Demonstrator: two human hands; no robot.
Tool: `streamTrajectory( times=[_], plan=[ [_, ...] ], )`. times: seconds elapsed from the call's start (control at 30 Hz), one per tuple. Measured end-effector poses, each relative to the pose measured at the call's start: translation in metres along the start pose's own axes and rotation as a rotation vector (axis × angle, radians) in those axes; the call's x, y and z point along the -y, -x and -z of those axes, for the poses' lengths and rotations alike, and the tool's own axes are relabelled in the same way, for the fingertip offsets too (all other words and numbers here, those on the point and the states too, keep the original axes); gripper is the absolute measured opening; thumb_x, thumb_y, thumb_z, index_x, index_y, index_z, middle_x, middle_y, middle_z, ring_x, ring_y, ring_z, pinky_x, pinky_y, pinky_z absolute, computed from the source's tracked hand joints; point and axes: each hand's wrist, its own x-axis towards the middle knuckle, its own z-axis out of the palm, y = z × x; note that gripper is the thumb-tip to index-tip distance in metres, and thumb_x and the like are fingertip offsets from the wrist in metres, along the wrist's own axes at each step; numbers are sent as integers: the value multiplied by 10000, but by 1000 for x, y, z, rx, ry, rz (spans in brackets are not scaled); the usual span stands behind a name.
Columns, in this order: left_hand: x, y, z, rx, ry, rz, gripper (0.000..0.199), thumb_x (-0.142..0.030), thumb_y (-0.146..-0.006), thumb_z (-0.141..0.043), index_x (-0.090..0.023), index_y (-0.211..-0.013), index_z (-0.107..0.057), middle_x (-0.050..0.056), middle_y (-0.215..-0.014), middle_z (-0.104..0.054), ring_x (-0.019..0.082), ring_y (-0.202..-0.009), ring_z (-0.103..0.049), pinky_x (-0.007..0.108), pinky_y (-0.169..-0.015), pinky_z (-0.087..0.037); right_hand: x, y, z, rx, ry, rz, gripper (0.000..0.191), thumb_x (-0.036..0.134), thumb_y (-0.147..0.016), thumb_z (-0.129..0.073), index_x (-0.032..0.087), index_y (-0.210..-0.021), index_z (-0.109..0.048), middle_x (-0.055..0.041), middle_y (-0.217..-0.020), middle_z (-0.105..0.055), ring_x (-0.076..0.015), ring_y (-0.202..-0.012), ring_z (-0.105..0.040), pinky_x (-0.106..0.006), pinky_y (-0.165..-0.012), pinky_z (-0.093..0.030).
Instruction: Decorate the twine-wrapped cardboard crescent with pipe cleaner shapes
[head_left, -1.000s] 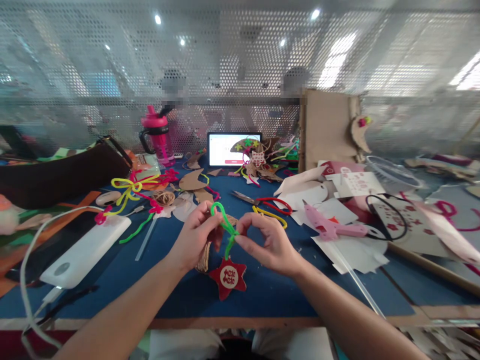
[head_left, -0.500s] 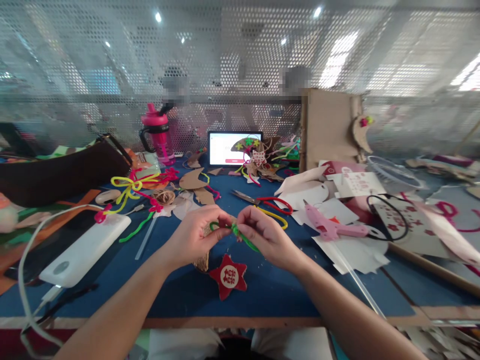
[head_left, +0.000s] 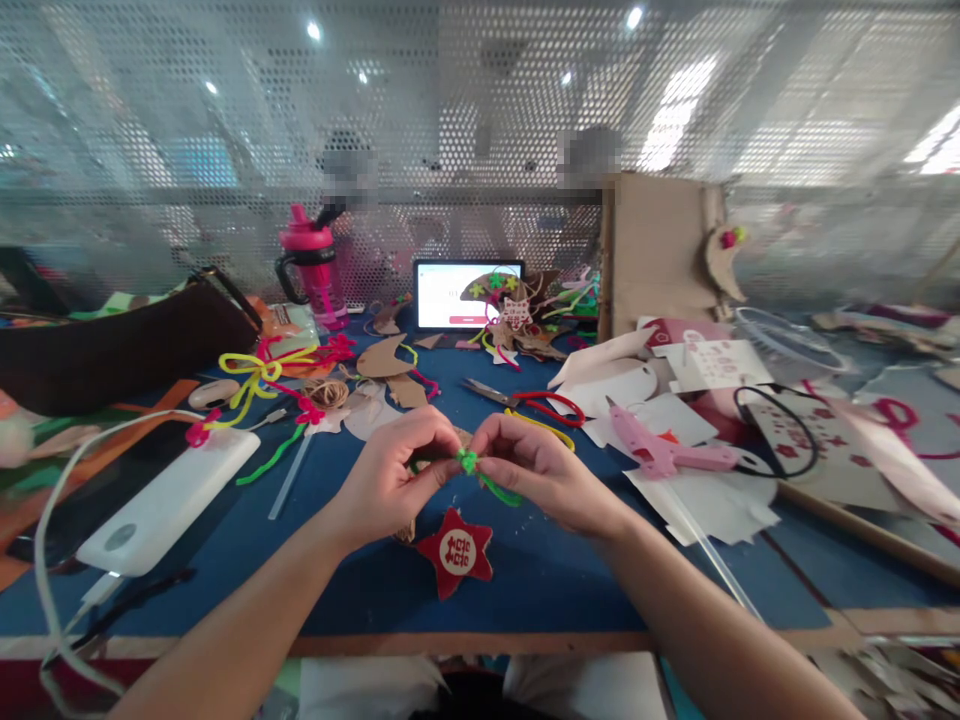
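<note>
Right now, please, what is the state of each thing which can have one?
Left hand: pinching.
Right hand: pinching.
Green pipe cleaner: bunched, held by both hands.
Red star ornament: lying printed side up.
Scissors: lying down; blade opening unclear.
Pink glue gun: lying down; power unclear.
Tablet: upright, lit.
Pink water bottle: upright.
White power bank: white cable plugged in.

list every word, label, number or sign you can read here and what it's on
"囍": dark red sign on the pale disc of the red star, slightly soft but legible.
Tablet: dark characters on the screen and marks on its red bar, too small and blurred to read.
White card: red print, too blurred to read.
Small white star: red markings, too small to read.
No brand name is legible.
</note>
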Motion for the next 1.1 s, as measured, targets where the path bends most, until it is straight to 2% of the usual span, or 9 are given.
streamTrajectory(
  times=[0.1,0.17,0.37,0.47,0.6,0.7,0.9,1.0,1.1],
  plan=[
    [-2,1,1,65,52,31,70,-235,-828,-555,-178,-832,-594,55,-857,-562,133,-701,-551,242,-625,-453,0,1,1,-40,125,77,159,304,-835,-575,161,-826,-509,18,-707,-512,-63,-587,-451,-188,-530,-380],
    [-2,1,2,65,11,14,69,-230,-818,-563,-176,-833,-603,61,-850,-574,142,-710,-556,251,-631,-455,0,2,1,-76,238,148,126,276,-836,-570,161,-821,-520,0,-745,-537,-82,-645,-496,-208,-587,-423],
    [-3,0,1,-59,-239,-128,58,-201,-791,-596,-183,-740,-615,42,-733,-601,138,-676,-565,242,-619,-450,0,0,3,-158,534,372,31,169,-818,-551,167,-843,-569,-44,-855,-556,-137,-830,-548,-288,-762,-463],
    [-2,3,-2,-116,-349,-195,57,-183,-785,-588,-187,-754,-635,49,-746,-624,134,-668,-582,231,-610,-458,2,-1,4,-176,638,449,45,168,-791,-587,170,-834,-595,-54,-868,-563,-151,-859,-551,-305,-781,-460],
    [1,5,-5,-136,-438,-179,88,-191,-775,-583,-205,-737,-662,54,-757,-651,143,-682,-601,237,-624,-472,1,-1,4,-229,791,539,20,188,-798,-594,190,-796,-614,-45,-823,-606,-153,-808,-559,-319,-757,-462],
    [2,5,-7,-165,-438,-150,87,-188,-753,-601,-210,-709,-673,55,-761,-668,151,-700,-610,241,-640,-478,-2,-3,4,-259,888,634,75,154,-810,-571,207,-788,-619,-35,-812,-645,-155,-796,-563,-331,-759,-463],
    [-3,3,-14,-262,-303,-95,100,-167,-703,-654,-183,-606,-641,38,-635,-626,133,-597,-575,231,-576,-456,-12,2,6,-291,1149,844,163,129,-812,-572,247,-899,-643,-17,-872,-693,-167,-847,-580,-364,-814,-449],
    [-5,3,-16,-240,-76,73,132,-204,-692,-694,-169,-587,-623,24,-584,-587,125,-536,-558,222,-511,-451,-17,7,9,-272,1227,857,240,137,-834,-553,287,-1001,-638,-7,-964,-692,-164,-901,-592,-370,-849,-427],
    [-4,2,-15,-171,227,243,154,-273,-678,-728,-156,-636,-638,16,-604,-583,118,-482,-565,219,-451,-464,-17,8,10,-301,1202,849,261,141,-833,-560,309,-1018,-635,12,-962,-695,-155,-899,-588,-360,-849,-412]
  ],
)
